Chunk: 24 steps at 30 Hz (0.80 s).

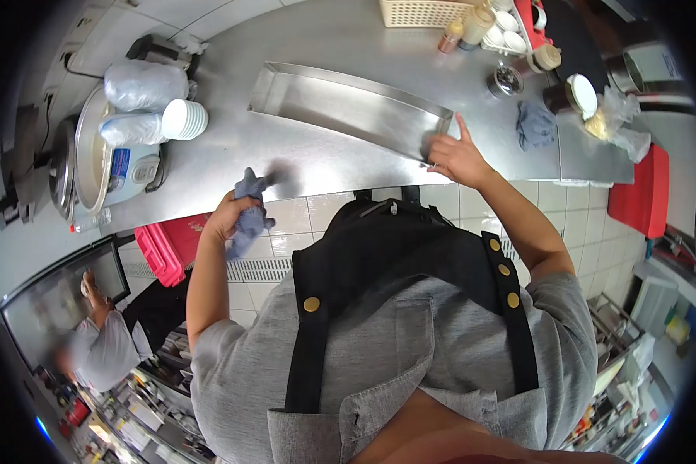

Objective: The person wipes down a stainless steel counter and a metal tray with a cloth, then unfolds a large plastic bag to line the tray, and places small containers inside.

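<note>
A long, shallow metal tray (340, 104) lies at a slant on the steel counter. My right hand (462, 160) grips its near right corner, with the index finger stretched up past the end wall and the other fingers bent over the rim. Bunched in my left hand (226, 216) is a grey-blue cloth (249, 203), held at the counter's front edge, left of the tray and apart from it. Part of the cloth hangs below that hand.
Stacked foam cups (184, 120), plastic-wrapped packs (145, 85) and a large jug (141, 170) stand left on the counter (224, 139). At the right are sauce bottles (478, 25), a jar (506, 80) and another cloth (535, 125). A person (104, 348) stands behind at left.
</note>
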Available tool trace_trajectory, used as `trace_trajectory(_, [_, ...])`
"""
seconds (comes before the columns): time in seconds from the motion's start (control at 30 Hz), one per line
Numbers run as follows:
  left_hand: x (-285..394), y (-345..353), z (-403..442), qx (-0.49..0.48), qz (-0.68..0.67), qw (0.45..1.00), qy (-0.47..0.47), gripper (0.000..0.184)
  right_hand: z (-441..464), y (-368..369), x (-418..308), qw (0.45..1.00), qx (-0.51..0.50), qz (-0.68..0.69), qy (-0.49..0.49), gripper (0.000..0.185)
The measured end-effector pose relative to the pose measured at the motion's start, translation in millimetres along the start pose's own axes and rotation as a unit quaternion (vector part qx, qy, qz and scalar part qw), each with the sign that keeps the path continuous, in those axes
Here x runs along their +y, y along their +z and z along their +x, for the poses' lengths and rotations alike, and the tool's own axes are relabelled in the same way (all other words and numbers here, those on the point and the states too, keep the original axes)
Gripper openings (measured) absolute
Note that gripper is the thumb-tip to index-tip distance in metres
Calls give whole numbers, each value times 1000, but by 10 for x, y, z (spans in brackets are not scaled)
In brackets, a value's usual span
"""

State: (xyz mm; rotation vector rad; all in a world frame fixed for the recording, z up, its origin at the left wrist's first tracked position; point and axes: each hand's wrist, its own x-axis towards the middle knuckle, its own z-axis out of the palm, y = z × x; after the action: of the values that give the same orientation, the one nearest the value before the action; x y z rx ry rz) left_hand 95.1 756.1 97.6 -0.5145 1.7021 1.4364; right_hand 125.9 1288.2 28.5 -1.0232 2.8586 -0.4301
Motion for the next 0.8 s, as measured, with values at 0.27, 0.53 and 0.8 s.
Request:
trace_trajectory(0.27, [-102, -19, -94, 9, -345, 919, 192, 54, 438, -602, -487, 851, 211, 472, 96, 25])
trace_trajectory(0.53, [685, 1061, -39, 119, -26, 936, 331, 51, 568, -136, -432, 247, 319, 806, 432, 42])
trace_trajectory(0.8, [743, 2798, 622, 19, 554, 623, 552, 65, 483, 200, -492, 296, 298, 846, 329, 50])
